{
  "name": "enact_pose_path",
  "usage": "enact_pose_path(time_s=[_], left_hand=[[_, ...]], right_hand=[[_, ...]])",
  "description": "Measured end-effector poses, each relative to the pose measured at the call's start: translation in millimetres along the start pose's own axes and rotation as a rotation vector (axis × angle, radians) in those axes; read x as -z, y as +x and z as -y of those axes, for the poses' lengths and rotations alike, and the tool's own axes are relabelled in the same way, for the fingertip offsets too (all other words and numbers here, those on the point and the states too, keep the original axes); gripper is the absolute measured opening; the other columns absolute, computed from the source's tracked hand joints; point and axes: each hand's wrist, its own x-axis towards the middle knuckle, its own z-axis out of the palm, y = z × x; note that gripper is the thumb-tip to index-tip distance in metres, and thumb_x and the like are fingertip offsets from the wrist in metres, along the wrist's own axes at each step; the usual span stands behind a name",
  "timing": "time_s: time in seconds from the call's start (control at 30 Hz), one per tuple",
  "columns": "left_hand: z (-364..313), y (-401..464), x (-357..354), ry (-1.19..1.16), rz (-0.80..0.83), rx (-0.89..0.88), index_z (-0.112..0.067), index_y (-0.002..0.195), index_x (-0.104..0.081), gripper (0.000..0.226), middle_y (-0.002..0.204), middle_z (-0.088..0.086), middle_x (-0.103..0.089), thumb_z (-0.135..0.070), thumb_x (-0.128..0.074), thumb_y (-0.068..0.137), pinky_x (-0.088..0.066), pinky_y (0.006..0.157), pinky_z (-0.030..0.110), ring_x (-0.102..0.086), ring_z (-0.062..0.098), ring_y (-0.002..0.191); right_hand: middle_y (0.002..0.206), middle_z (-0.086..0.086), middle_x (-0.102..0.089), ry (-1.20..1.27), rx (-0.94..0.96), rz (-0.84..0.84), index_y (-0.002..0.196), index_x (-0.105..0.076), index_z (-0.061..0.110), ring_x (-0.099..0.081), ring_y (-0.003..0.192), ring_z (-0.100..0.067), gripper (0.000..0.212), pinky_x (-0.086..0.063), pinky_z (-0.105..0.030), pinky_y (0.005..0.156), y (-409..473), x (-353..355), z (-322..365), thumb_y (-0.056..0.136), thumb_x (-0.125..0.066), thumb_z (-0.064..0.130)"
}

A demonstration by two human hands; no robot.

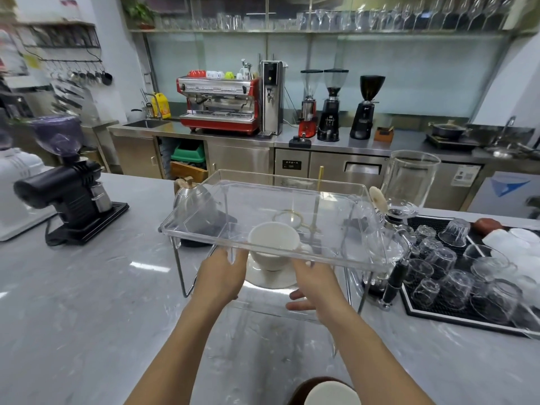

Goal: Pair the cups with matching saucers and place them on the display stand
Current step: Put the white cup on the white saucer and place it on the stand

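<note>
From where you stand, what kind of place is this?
Most likely a café bar or barista training room: a red espresso machine and three coffee grinders stand on the steel back counter, and a shelf of stemmed glasses runs above.

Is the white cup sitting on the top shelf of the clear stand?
No, the white cup sits on its saucer under the clear stand's top shelf.

White cup [274,239] and saucer [270,277]; clear stand [204,217]; grey marbled counter [87,287].
</note>
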Motion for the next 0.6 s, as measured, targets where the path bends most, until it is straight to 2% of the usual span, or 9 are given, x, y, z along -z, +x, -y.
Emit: enact_pose_path(time_s=[0.07, 0.13, 0.17, 0.2, 0.27, 0.33, 0.43, 0.5, 0.6], left_hand=[[3.1, -7.5, 3.0, -0.041, -0.012, 0.030, -0.009, 0.135, -0.058, 0.070, 0.118, 0.006, -0.070, -0.065, -0.039, 0.097, -0.050, 0.047, 0.019, -0.071, 0.021, 0.059], [3.5, -23.3, 7.4, -0.050, -0.043, 0.019, -0.011, 0.131, -0.061, 0.062, 0.111, 0.006, -0.072, -0.060, -0.043, 0.097, -0.060, 0.072, 0.037, -0.074, 0.026, 0.077], [4.5, -31.6, 9.0, -0.073, -0.049, 0.015, -0.012, 0.127, -0.062, 0.056, 0.104, 0.003, -0.072, -0.057, -0.047, 0.097, -0.060, 0.080, 0.043, -0.073, 0.026, 0.081], [6.2, -38.2, 9.2, -0.115, -0.051, 0.010, -0.014, 0.123, -0.063, 0.050, 0.097, -0.001, -0.071, -0.054, -0.050, 0.097, -0.061, 0.080, 0.044, -0.073, 0.021, 0.077], [8.0, -58.4, 7.6, -0.196, -0.049, -0.010, -0.019, 0.116, -0.065, 0.035, 0.085, -0.006, -0.070, -0.047, -0.057, 0.096, -0.061, 0.064, 0.033, -0.071, 0.009, 0.060], [11.8, -80.5, 4.0, -0.263, -0.050, -0.035, -0.024, 0.110, -0.065, 0.022, 0.074, -0.008, -0.069, -0.040, -0.062, 0.095, -0.055, 0.050, 0.023, -0.068, 0.003, 0.053], [21.9, -108.8, -1.9, -0.324, -0.017, -0.040, -0.034, 0.097, -0.062, 0.004, 0.077, -0.022, -0.070, -0.034, -0.066, 0.094, -0.061, 0.053, 0.029, -0.068, 0.003, 0.054], [29.4, -124.6, -5.4, -0.328, 0.016, -0.034, -0.039, 0.093, -0.061, 0.008, 0.081, -0.029, -0.068, -0.033, -0.067, 0.094, -0.062, 0.057, 0.033, -0.069, 0.004, 0.054], [41.7, -145.9, -12.8, -0.337, 0.048, 0.014, -0.039, 0.092, -0.064, 0.009, 0.077, -0.018, -0.070, -0.032, -0.070, 0.092, -0.063, 0.062, 0.040, -0.068, 0.006, 0.052]], right_hand=[[0.109, 0.006, -0.056, -0.004, 0.013, 0.006, 0.127, -0.048, 0.032, -0.068, 0.080, -0.034, 0.034, -0.065, -0.046, 0.061, -9.4, 2.4, 1.4, 0.097, -0.055, 0.046], [0.127, 0.002, -0.051, -0.036, 0.021, -0.011, 0.139, -0.041, 0.028, -0.070, 0.095, -0.037, 0.050, -0.065, -0.039, 0.057, -22.8, 4.5, -0.1, 0.095, -0.057, 0.046], [0.129, 0.003, -0.051, -0.087, 0.052, -0.028, 0.141, -0.039, 0.026, -0.068, 0.099, -0.031, 0.054, -0.065, -0.038, 0.059, -29.1, 4.9, -1.9, 0.094, -0.059, 0.044], [0.125, 0.005, -0.053, -0.155, 0.112, -0.051, 0.140, -0.040, 0.024, -0.066, 0.099, -0.022, 0.054, -0.065, -0.036, 0.065, -33.0, 5.3, -4.8, 0.094, -0.060, 0.042], [0.117, 0.012, -0.057, -0.332, 0.224, -0.053, 0.138, -0.040, 0.028, -0.060, 0.098, -0.007, 0.052, -0.053, -0.023, 0.073, -47.4, 6.9, -11.6, 0.093, -0.060, 0.040], [0.122, 0.012, -0.058, -0.469, 0.281, -0.009, 0.144, -0.038, 0.033, -0.059, 0.107, -0.009, 0.057, -0.047, -0.023, 0.081, -65.4, 10.3, -20.4, 0.092, -0.058, 0.044], [0.117, 0.012, -0.061, -0.571, 0.339, 0.052, 0.137, -0.052, 0.031, -0.060, 0.106, -0.009, 0.045, -0.051, -0.032, 0.093, -86.4, 22.3, -33.2, 0.094, -0.058, 0.042], [0.112, 0.016, -0.063, -0.599, 0.357, 0.102, 0.130, -0.059, 0.032, -0.060, 0.103, -0.003, 0.035, -0.052, -0.031, 0.094, -97.2, 34.1, -41.0, 0.096, -0.058, 0.038], [0.105, 0.019, -0.067, -0.567, 0.333, 0.115, 0.121, -0.063, 0.038, -0.062, 0.098, 0.003, 0.026, -0.052, -0.022, 0.088, -109.4, 56.6, -54.0, 0.096, -0.060, 0.030]])
